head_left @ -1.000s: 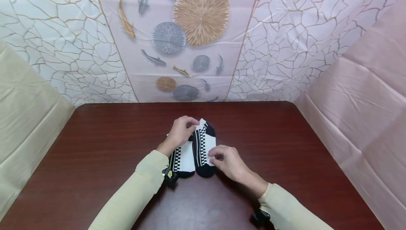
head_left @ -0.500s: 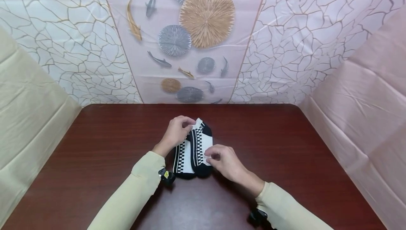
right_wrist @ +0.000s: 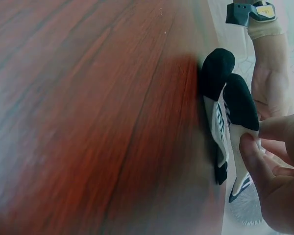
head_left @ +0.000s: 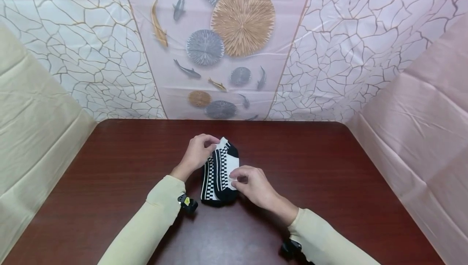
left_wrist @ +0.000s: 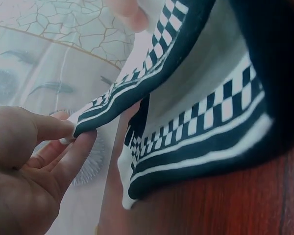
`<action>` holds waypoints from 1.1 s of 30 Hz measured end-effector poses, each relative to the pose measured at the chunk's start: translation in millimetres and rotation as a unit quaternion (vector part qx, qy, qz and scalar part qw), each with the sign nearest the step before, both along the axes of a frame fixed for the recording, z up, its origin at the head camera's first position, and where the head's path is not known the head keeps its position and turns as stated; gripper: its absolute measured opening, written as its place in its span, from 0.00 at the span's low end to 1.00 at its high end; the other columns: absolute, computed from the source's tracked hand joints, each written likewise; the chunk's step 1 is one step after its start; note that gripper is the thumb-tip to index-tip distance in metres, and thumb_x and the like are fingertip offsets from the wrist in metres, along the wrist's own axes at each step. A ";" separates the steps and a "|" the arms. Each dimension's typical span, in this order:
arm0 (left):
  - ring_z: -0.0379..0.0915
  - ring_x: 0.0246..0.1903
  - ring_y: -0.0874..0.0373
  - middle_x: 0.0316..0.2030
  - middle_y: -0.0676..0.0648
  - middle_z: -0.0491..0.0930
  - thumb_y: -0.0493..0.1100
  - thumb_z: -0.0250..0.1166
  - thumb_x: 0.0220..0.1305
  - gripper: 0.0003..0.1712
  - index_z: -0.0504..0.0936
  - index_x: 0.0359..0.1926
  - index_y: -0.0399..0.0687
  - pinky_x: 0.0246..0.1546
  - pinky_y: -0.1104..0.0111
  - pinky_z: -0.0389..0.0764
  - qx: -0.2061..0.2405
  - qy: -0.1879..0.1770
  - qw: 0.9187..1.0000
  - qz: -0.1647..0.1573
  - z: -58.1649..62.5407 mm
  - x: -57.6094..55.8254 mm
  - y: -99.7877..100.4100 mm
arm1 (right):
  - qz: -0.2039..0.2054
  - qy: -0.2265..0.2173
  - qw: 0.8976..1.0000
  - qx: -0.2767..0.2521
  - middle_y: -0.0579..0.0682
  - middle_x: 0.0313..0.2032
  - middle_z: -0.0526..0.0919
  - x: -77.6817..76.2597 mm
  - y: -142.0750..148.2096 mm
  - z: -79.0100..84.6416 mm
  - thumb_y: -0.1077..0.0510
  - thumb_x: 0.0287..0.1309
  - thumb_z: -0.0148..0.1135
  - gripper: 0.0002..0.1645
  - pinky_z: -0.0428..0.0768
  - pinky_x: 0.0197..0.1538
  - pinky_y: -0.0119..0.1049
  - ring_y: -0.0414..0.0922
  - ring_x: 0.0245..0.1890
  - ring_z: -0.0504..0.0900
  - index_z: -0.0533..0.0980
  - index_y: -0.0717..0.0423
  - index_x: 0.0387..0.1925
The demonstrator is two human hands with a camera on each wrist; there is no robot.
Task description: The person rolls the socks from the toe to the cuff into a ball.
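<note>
Two low-cut white socks with black toes, heels and checkered bands are at the middle of the table. The upper sock (head_left: 232, 162) is held above the lower sock (head_left: 208, 184) and overlaps most of it in the head view. My left hand (head_left: 196, 152) pinches the upper sock's cuff between thumb and fingers. Near its toe, my right hand (head_left: 257, 187) pinches the same sock by the side edge. The left wrist view shows a gap between the raised sock (left_wrist: 161, 44) and the lower sock (left_wrist: 201, 122), which lies on the table.
The dark red-brown wooden table (head_left: 128, 163) spreads around the socks. Behind it hangs a patterned cloth (head_left: 204, 48) with fish and round shapes. Plain cloth panels (head_left: 420, 135) border both sides. A small black device is strapped at each wrist.
Both hands have moved left together, carrying the upper sock from beside the lower sock to over it. The grips look the same. The head view has shifted slightly.
</note>
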State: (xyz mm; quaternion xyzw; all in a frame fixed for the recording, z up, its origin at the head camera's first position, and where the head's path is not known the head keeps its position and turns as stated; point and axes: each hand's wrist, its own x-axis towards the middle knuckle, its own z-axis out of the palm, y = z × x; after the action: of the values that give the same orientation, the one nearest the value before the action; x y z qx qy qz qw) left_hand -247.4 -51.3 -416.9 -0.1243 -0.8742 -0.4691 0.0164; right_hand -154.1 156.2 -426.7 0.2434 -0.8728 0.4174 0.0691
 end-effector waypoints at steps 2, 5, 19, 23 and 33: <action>0.78 0.40 0.51 0.49 0.43 0.80 0.34 0.63 0.70 0.09 0.87 0.47 0.45 0.44 0.59 0.81 0.001 -0.001 1.000 0.001 -0.9 -0.2 -1.5 | 0.001 -0.001 1.000 -0.001 0.49 0.38 0.85 -0.5 -2.9 -0.2 0.69 0.52 0.73 0.10 0.84 0.41 0.36 0.44 0.35 0.83 0.86 0.59 0.38; 0.76 0.43 0.51 0.49 0.43 0.81 0.34 0.63 0.69 0.09 0.87 0.47 0.44 0.46 0.60 0.80 -0.004 0.005 1.000 0.005 -2.1 -1.2 -3.9 | 0.003 -0.006 1.000 -0.005 0.49 0.38 0.85 -1.1 -7.2 -0.7 0.69 0.52 0.73 0.10 0.83 0.40 0.36 0.45 0.35 0.83 0.86 0.59 0.38; 0.75 0.43 0.48 0.49 0.41 0.81 0.33 0.62 0.69 0.09 0.87 0.46 0.41 0.45 0.58 0.79 0.001 0.012 1.000 0.029 -4.3 0.7 -17.9 | 0.006 -0.028 1.000 -0.004 0.47 0.34 0.83 1.7 -21.7 1.9 0.68 0.53 0.73 0.11 0.82 0.38 0.31 0.38 0.30 0.81 0.86 0.58 0.39; 0.75 0.45 0.48 0.48 0.40 0.81 0.33 0.61 0.69 0.09 0.87 0.45 0.41 0.48 0.56 0.78 -0.003 0.002 0.999 0.037 -7.7 1.4 -20.2 | 0.009 -0.028 1.000 -0.004 0.46 0.33 0.82 2.1 -21.5 0.5 0.69 0.53 0.73 0.11 0.82 0.38 0.32 0.38 0.31 0.80 0.86 0.58 0.39; 0.76 0.45 0.48 0.46 0.42 0.83 0.31 0.61 0.68 0.10 0.86 0.46 0.40 0.50 0.55 0.78 -0.010 -0.027 0.999 0.043 -18.8 -0.9 -23.2 | 0.023 -0.053 0.998 -0.009 0.48 0.31 0.81 5.8 -21.9 -6.5 0.69 0.53 0.72 0.11 0.82 0.35 0.32 0.40 0.28 0.81 0.85 0.60 0.40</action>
State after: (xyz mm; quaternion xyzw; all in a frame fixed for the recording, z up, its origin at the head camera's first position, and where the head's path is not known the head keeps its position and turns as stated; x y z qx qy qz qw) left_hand -248.3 -74.6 -435.7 -0.0744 -0.8835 -0.4623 0.0121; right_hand -148.2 134.3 -433.2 0.2404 -0.8656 0.4390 0.0156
